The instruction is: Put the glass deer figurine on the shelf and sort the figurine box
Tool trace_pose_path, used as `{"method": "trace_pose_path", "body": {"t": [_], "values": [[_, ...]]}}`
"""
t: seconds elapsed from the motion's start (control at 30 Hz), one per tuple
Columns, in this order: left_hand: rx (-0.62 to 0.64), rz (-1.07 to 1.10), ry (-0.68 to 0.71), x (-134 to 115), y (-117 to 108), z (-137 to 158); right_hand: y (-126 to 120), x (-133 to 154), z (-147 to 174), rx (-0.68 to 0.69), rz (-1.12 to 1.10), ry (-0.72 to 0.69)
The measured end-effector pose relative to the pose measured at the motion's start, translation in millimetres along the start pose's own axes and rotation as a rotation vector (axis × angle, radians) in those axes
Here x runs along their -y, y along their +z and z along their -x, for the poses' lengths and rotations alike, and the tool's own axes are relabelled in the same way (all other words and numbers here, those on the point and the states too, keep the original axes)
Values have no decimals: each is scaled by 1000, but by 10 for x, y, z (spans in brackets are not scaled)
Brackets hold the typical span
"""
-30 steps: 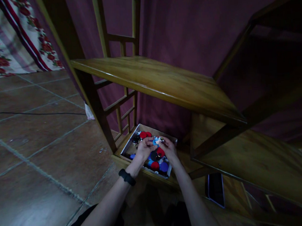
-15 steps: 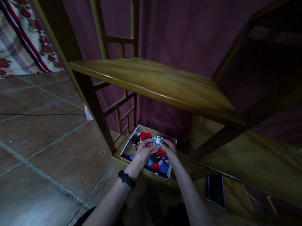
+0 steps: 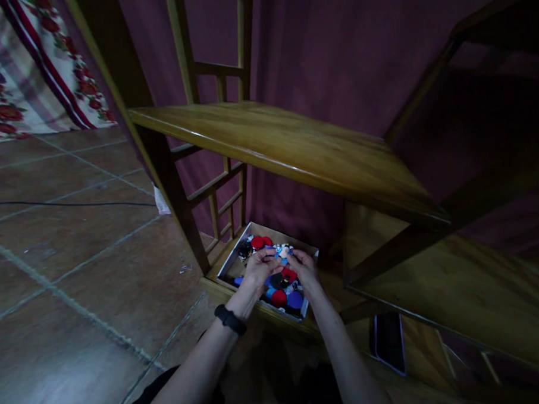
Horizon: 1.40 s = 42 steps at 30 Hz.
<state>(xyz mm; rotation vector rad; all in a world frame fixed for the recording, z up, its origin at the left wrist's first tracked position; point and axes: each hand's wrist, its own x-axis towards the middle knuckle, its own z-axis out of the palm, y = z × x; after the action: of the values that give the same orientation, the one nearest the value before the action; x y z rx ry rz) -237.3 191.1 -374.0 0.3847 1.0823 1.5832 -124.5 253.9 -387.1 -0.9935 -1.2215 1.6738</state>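
Over a shallow white-edged cardboard box (image 3: pixel 230 264), both my hands hold a small blue-and-white figure (image 3: pixel 283 252) between their fingertips. My left hand (image 3: pixel 260 269), with a black band on its wrist, grips the figure's left side. On its right side, the fingers of my right hand (image 3: pixel 304 266) are closed. Several small colourful pieces lie in the box below, among them a red round one (image 3: pixel 278 298) and a purple round one (image 3: pixel 295 300). Their exact kind is too small and dim to tell. My hands cover part of the box.
The box stands on the bottom board of a wooden shelf unit, under a wooden shelf (image 3: pixel 266 136). A dark phone-like object (image 3: pixel 389 342) lies at the lower right. Left of the unit is a tiled floor (image 3: pixel 75 246) with a black cable (image 3: pixel 68 203). Floral fabric (image 3: pixel 44 69) hangs behind.
The view has shifted slightly. Both hands stay at the figure, with only small finger movements; the pieces in the box look the same.
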Motion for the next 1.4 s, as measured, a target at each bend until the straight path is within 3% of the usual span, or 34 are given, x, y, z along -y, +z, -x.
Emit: {"method": "trace_pose_path", "body": {"t": [0.4, 0.63, 1.03, 1.4], "values": [[-43, 24, 16, 11, 101, 7, 7, -35, 18, -38, -96, 0], [-40, 20, -111, -56, 70, 8, 17, 40, 67, -62, -156, 50], [-131, 94, -211, -77, -43, -55, 69, 31, 102, 5, -193, 70], [-158, 60, -141, -26, 5, -22, 101, -40, 94, -46, -177, 56]]}}
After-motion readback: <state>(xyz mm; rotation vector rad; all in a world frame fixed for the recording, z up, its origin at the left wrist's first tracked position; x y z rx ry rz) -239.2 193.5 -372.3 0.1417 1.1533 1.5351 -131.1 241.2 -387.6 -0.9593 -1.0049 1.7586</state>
